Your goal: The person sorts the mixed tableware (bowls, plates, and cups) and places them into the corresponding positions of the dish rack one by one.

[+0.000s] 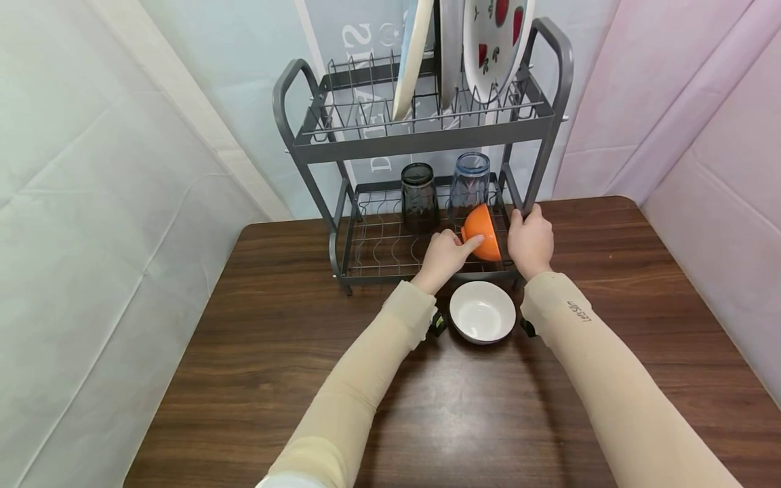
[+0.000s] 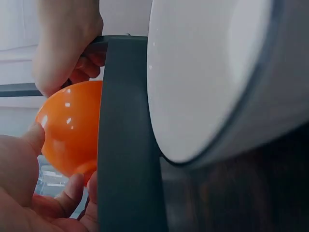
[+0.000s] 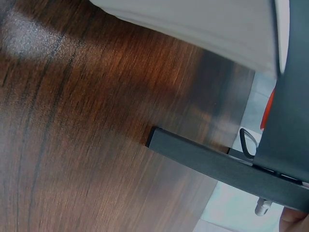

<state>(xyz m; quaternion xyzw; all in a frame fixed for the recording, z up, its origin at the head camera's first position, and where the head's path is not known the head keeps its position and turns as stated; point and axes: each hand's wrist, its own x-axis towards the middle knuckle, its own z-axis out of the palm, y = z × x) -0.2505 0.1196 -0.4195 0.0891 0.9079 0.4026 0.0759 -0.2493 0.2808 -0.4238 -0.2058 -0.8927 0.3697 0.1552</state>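
Note:
My left hand point(image 1: 444, 257) pinches an orange bowl point(image 1: 483, 234) between thumb and fingers. The bowl stands tipped on its side at the right end of the lower tier of a dark grey dish rack point(image 1: 421, 141). In the left wrist view, the thumb lies on one side of the orange bowl point(image 2: 72, 125) and the fingertips are near its foot. My right hand point(image 1: 531, 240) grips the rack's right-hand frame, low down beside the bowl. A white bowl point(image 1: 482, 310) sits upright on the table between my forearms, just in front of the rack.
On the lower tier, a dark glass point(image 1: 419, 200) and a blue glass point(image 1: 470, 181) stand upside down behind the orange bowl. Several plates, one a strawberry-patterned plate point(image 1: 495, 51), stand upright in the upper tier. The brown wooden table point(image 1: 293, 352) meets cloth-covered walls.

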